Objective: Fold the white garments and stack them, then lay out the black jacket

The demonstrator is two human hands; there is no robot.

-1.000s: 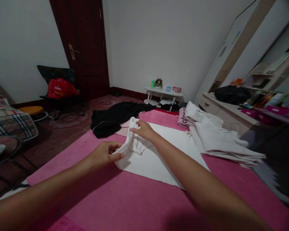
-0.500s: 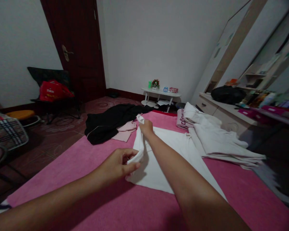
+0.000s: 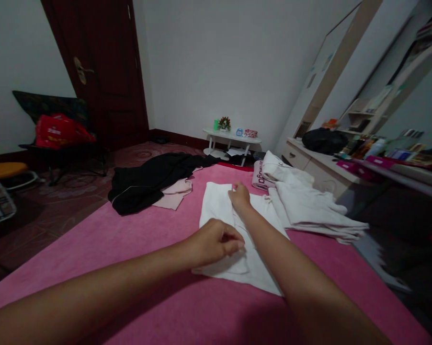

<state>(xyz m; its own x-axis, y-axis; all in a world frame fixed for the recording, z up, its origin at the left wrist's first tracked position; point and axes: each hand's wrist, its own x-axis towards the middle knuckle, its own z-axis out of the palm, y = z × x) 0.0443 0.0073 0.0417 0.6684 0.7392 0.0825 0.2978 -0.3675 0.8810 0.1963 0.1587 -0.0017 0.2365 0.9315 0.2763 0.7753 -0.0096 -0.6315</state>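
A white garment (image 3: 216,203) lies on the pink bed cover (image 3: 144,254), with its left side folded over toward the right. My right hand (image 3: 240,197) pinches the far end of the folded flap's edge. Nearer to me, my left hand (image 3: 218,242) is closed at the near part of the same edge, thumb and fingers together; the cloth in its grip is mostly hidden. My right forearm crosses above the garment's right part.
Left of the garment lie a black garment (image 3: 147,179) and a pink cloth (image 3: 173,194). At the right are light-coloured trousers (image 3: 305,206) and a rolled pink item with lettering (image 3: 261,177). Beyond the bed stands a small white table (image 3: 233,136).
Both hands have moved right with the garment's left edge, which was raised and now lies folded across the middle. The view has shifted slightly to the right.
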